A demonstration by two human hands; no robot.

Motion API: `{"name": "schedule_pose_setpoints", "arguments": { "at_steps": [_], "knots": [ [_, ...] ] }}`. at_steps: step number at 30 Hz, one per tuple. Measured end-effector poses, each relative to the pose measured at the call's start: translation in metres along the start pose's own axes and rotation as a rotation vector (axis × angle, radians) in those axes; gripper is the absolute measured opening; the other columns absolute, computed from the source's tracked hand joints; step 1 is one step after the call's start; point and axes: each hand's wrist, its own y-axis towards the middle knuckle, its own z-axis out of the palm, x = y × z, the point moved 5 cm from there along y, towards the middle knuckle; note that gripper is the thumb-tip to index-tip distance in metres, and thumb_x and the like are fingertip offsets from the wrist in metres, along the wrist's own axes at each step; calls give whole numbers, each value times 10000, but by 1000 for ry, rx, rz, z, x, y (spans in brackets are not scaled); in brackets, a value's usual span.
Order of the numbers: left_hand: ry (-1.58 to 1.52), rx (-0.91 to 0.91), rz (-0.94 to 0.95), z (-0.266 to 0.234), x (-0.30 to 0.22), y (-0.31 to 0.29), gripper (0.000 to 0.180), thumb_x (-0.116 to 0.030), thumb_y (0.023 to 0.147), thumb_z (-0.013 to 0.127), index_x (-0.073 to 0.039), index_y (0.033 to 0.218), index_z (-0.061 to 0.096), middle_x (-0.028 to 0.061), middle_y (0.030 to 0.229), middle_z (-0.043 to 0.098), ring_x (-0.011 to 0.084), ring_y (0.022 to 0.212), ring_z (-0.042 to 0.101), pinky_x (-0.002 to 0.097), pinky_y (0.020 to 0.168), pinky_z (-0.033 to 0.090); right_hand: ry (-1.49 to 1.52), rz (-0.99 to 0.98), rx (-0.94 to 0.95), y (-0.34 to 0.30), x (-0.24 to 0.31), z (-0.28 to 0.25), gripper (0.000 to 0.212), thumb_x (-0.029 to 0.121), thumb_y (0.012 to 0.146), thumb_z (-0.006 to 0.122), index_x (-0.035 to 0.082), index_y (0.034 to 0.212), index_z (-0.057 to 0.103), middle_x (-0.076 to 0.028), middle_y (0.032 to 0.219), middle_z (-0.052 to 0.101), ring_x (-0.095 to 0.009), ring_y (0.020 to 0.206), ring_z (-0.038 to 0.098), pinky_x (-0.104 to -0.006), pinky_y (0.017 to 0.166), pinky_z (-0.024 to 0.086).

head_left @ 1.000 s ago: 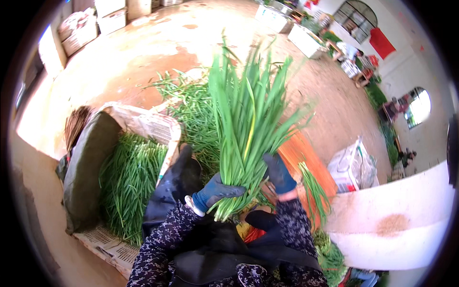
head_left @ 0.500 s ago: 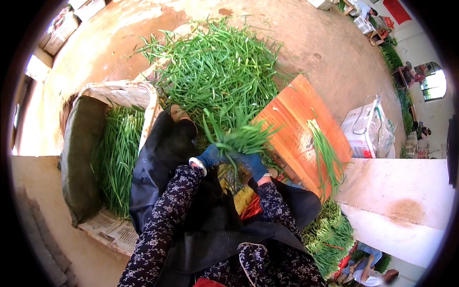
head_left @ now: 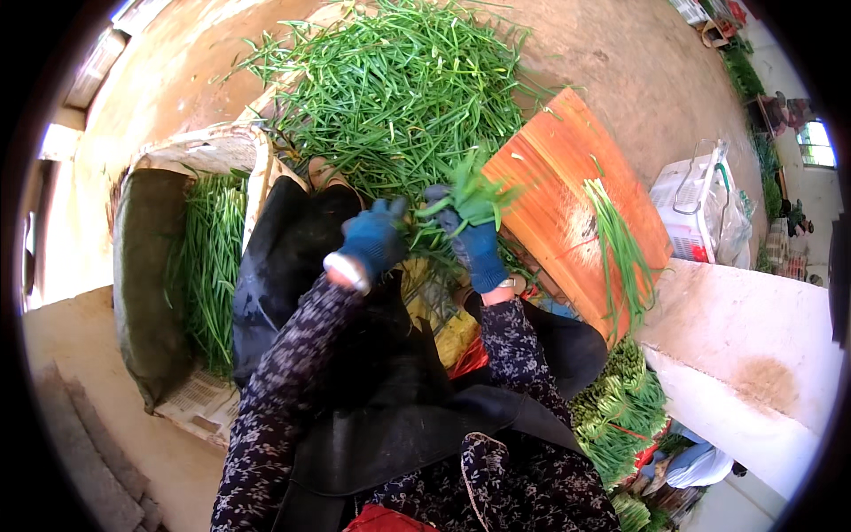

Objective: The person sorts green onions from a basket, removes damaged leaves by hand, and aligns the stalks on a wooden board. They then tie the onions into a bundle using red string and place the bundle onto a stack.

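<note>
My right hand (head_left: 479, 248), in a blue glove, is closed around a small bunch of green leaves (head_left: 479, 197) resembling garlic greens. The leaf ends fan out above the fingers, next to the wooden board. To its left, my left hand (head_left: 372, 235), also gloved in blue, is apart from the bunch and smeared by motion, so its fingers are hard to read. Beyond both hands spreads a large heap of loose green leaves (head_left: 399, 89). On the orange wooden board (head_left: 554, 160) lies a small bundle of green stalks (head_left: 616, 239) with pale ends.
A white crate (head_left: 204, 146) with a dark cloth (head_left: 146, 284) over its side holds long green stalks at the left. Tied bundles of greens (head_left: 620, 408) are stacked at lower right. A white basket (head_left: 687, 199) stands beyond the board, near a white ledge (head_left: 745, 319).
My hands have separated: the left moved left and up, the right rose with the bunch of leaves. The view has tilted slightly, shifting the heap upward in it.
</note>
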Motion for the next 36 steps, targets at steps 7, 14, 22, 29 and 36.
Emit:
{"name": "schedule_pose_setpoints", "arguments": {
  "at_steps": [7,14,22,29,36],
  "knots": [
    [-1853,580,-353,47,-10,-82,764,-632,851,549,-15,1297,474,214,1193,599,357,992,635,498,848,508,-147,48,14,-33,-30,-7,390,240,919,594,43,1253,559,-134,1180,625,-321,1030,624,-410,856,515],
    [-2249,642,-391,27,-34,-103,399,-323,901,597,-11,1141,534,181,1061,643,255,807,648,396,777,538,-1219,-704,272,-131,66,136,449,170,822,623,105,1264,580,-85,1288,548,-292,1201,523,-451,1067,366],
    [-2152,568,181,5,0,-126,375,-311,954,545,34,1099,555,101,785,589,163,618,549,324,635,496,-222,331,94,-187,62,77,642,464,904,578,98,1408,420,-154,1329,507,-276,1194,521,-437,1031,409],
    [-1725,520,60,-22,82,-226,275,-91,864,664,15,1111,610,116,922,649,119,603,563,250,545,465,461,96,194,-96,-38,53,691,601,930,435,79,1383,410,-125,1257,567,-252,1129,555,-360,928,488],
    [-1865,439,-404,1,123,-317,382,-64,798,716,-4,1158,604,90,882,682,153,703,652,263,608,529,589,264,-279,-62,-101,36,406,423,931,554,86,1156,584,-67,991,604,-199,850,591,-342,750,515]
  ]
}}
